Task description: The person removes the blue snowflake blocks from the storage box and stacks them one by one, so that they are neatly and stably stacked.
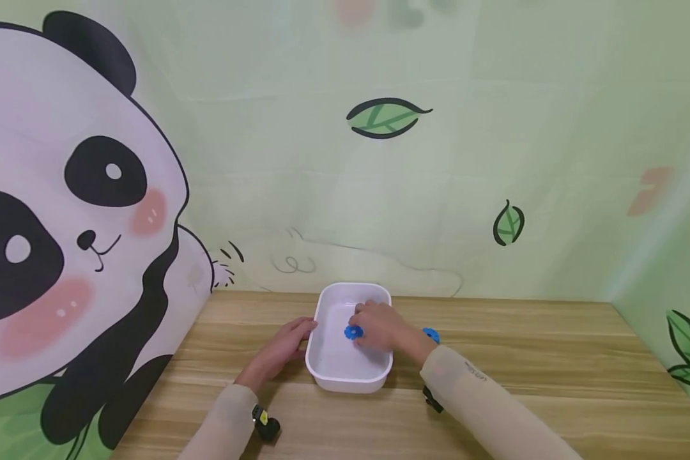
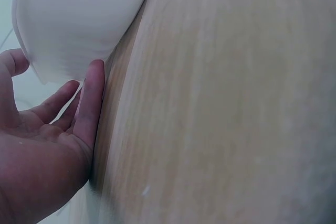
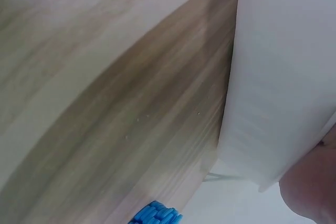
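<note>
Pale left sleeve [image 1: 221, 418] is lying nearest the camera. Left hand [image 1: 284, 345] is resting extended fingers against the outer wall of the white tub [image 1: 349, 386], its grip standing wide. Inside the tub, the right hand [image 1: 382, 327] is pinching a blue flower-shaped piece [image 1: 353, 332], grip narrow. Judged step: handling that piece; any release is presumably calling for clearance from the wall. Rightward, a second blue piece [image 1: 430, 334] is lying on the desk [image 1: 552, 345]. Right sleeve [image 1: 489, 402] is bearing dark script, illegible.

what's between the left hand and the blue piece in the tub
The white tub's left wall, then a bare stretch of its floor up to the blue piece, in the head view.
</note>
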Demonstrator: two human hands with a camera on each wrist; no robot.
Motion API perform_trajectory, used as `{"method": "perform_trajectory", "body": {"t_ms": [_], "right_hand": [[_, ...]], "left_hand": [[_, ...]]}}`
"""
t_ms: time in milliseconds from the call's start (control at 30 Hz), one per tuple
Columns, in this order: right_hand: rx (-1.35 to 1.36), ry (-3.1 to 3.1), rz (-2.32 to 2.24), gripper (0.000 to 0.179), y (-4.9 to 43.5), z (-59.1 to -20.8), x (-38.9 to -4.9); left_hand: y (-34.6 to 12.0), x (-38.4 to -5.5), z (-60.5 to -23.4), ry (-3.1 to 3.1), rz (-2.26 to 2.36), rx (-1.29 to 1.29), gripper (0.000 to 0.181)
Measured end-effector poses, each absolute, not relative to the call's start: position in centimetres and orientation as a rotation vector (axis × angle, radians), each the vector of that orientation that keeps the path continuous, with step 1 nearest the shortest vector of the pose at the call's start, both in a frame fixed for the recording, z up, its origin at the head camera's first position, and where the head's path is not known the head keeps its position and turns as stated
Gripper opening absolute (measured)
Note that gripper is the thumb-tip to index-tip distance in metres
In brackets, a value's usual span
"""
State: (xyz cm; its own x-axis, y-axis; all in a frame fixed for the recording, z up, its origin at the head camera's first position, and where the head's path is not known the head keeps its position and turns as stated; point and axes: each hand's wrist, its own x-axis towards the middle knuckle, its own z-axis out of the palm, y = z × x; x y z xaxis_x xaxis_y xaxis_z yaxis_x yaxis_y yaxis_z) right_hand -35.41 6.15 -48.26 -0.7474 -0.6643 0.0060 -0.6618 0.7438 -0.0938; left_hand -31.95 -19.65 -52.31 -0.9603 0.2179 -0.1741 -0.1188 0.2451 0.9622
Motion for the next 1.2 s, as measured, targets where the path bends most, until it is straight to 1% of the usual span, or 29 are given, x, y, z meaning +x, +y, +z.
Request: {"method": "perform_trajectory", "body": {"t_ms": [267, 467, 667, 733, 967, 1200], "right_hand": [[-1.083, 2.903, -0.123, 0.03, 6.17, -48.02, -35.27], [-1.072, 2.923, -0.049, 0.034, 6.21, -48.15, -35.32], [-1.079, 2.917, -0.049, 0.023, 6.23, -47.97, -35.17], [-1.08, 2.913, -0.071, 0.022, 6.24, -47.93, -35.16], [-1.061, 2.88, -0.157, 0.031, 6.2, -47.92, -35.31], [-1.049, 2.856, -0.177, 0.033, 6.11, -48.02, -35.41]], "left_hand": [[-19.53, -31.93, -52.22, 2.254, 1.784, 0.088, 0.06], [-19.5, -31.97, -52.16, 2.254, 1.774, 0.087, 0.061], [-19.43, -31.88, -52.03, 2.257, 1.773, 0.101, 0.059], [-19.43, -31.87, -52.02, 2.261, 1.77, 0.099, 0.058], [-19.41, -31.78, -52.02, 2.264, 1.766, 0.085, 0.057], [-19.46, -31.76, -52.17, 2.266, 1.774, 0.089, 0.058]]}}
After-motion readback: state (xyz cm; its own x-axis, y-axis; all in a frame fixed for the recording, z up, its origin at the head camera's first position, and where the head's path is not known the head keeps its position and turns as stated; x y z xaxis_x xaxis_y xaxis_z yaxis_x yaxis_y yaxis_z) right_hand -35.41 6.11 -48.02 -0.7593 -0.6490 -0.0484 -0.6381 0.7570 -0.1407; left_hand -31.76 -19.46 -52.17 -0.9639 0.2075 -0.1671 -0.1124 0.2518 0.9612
